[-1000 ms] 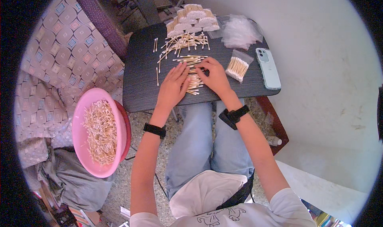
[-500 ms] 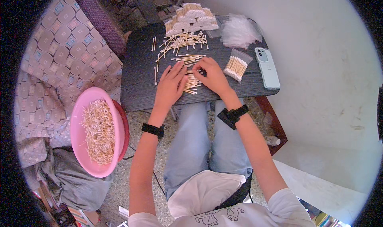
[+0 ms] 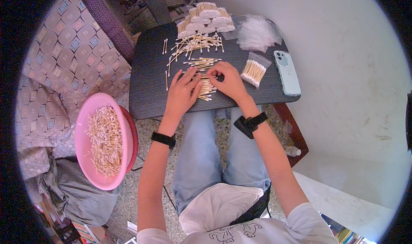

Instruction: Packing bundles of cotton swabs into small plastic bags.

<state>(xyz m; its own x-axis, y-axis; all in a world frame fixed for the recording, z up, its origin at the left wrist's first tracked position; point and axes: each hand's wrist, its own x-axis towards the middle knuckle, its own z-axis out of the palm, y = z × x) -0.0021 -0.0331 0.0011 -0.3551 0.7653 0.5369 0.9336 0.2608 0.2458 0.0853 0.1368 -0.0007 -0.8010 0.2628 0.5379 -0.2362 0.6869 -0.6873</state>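
Note:
Cotton swabs (image 3: 207, 89) lie side by side in a row near the front of the dark table, between my hands. My left hand (image 3: 183, 91) rests along the row's left side, open, its fingers stretched toward the far end. At the upper right of the row, my right hand (image 3: 229, 81) is closed, thumb and forefinger pinched at a cotton swab's end; the fingers partly hide it. Just beyond my fingertips sits a smaller group of swabs (image 3: 202, 63). Farther back, a loose heap of swabs (image 3: 197, 44) lies crisscrossed.
Filled swab bags (image 3: 207, 18) are stacked at the back, beside empty clear bags (image 3: 258, 33). One filled bag (image 3: 255, 70) lies right of my hands, near a pale phone (image 3: 287, 73). A pink basin (image 3: 80, 147) of swabs stands left of the table. A wall (image 3: 343, 85) rises at right.
My left fingers have shifted slightly, and the right hand's pinch has lifted and curled a little more at the row's far end. The swab groups look nearly the same.

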